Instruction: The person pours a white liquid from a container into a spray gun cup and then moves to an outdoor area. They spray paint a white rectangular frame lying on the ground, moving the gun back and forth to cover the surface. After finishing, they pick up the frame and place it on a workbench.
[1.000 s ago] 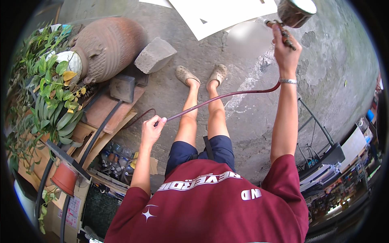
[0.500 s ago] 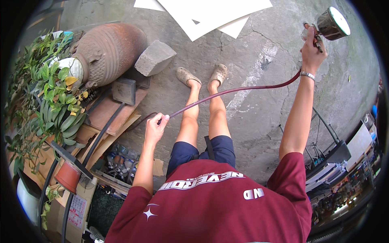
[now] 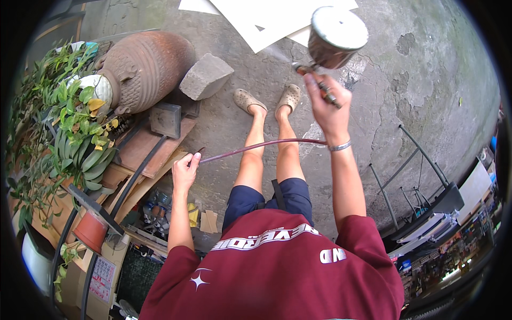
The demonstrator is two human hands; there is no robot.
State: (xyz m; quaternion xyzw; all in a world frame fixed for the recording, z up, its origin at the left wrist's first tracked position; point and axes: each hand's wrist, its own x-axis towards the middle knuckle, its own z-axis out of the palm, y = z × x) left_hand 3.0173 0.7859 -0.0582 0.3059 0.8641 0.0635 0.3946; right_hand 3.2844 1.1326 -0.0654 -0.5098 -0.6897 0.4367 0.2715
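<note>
Right of the concrete block (image 3: 206,76), the spray gun (image 3: 321,87) sits in the right hand (image 3: 332,111), fingers wrapped round it — likely top-heavy under its round, dark-streaked cup (image 3: 337,38), so best held by the grip. The smooth hose (image 3: 266,144), probably springy, arcs nearer the wearer than the block, the left hand (image 3: 184,170) clenched on it. Beyond the rough block lie flat white sheets (image 3: 277,16); left, a ridged clay jar (image 3: 152,69).
</note>
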